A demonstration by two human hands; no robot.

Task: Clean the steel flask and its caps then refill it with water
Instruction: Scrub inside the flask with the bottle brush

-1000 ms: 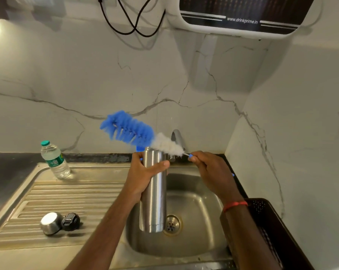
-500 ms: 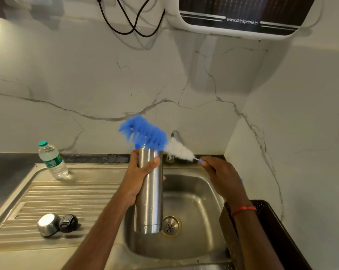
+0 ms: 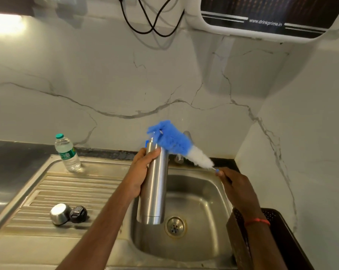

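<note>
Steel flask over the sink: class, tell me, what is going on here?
A person's left hand grips a tall cylindrical steel flask roughly upright over the steel sink basin. The right hand pinches the thin handle of a blue-and-white bristle bottle brush, whose blue end is at the flask's open mouth, not visibly inside. A round steel cap and a black inner cap lie side by side on the ribbed drainboard. A small clear plastic water bottle stands behind them.

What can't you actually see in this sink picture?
Head view only:
- Inside of the tall steel flask: mouth covered by the blue-and-white bottle brush.
- Brush handle: buried in the right hand.
- Steel tap: mostly behind the brush.
- Black plastic basket: cut off by the frame edge, partly behind the forearm.
- Clear plastic bottle's label: too small to read.
</note>
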